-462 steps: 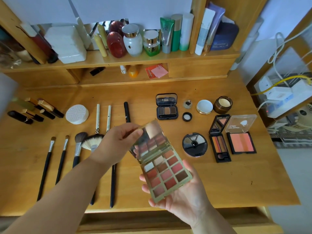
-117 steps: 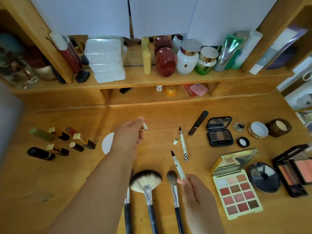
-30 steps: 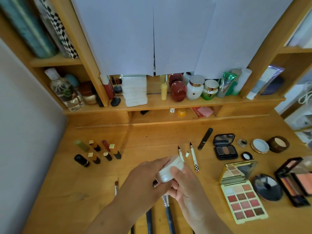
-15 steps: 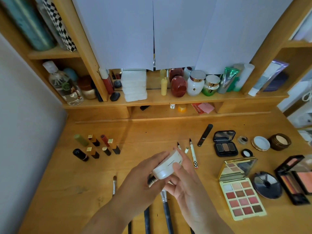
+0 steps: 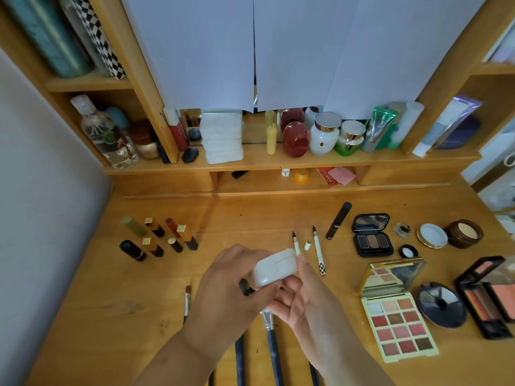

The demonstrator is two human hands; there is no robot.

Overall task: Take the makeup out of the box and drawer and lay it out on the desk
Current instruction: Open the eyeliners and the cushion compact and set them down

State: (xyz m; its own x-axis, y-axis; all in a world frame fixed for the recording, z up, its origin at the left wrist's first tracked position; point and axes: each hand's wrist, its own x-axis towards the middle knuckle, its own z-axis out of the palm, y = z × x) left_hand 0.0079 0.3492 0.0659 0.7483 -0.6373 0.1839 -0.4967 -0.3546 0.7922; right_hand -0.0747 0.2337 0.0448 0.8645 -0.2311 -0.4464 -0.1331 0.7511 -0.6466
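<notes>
While both hands hold it up over the bench (image 5: 83,316), the white round compact (image 5: 274,268) sits tipped on its side, near the middle of the view. The left hand (image 5: 231,291) curls round its left side. The right hand (image 5: 303,299) pinches its right edge with thumb and fingers. The two hands are close together, both clamped on the compact.

Under the hands lie some brushes (image 5: 271,335) with dark handles, and a thin brush (image 5: 186,302) lies just to the left. Just behind the compact are two pens (image 5: 319,252) with black tips, and a small cap (image 5: 307,244) lies between them. A black tube (image 5: 338,220) lies past them.

On the left stands a group of lipsticks (image 5: 158,238). On the right lies a big open palette (image 5: 395,324) with pink and red squares. Behind it is a small dark palette (image 5: 372,236) with brown squares. Near it are a white lid (image 5: 432,235) and a brown jar (image 5: 464,234). A round black case (image 5: 441,303) and a pink blush box (image 5: 498,298) lie at the far right.

At the back, a shelf (image 5: 278,160) holds bottles and jars, and a red round bottle (image 5: 296,139) stands there.
</notes>
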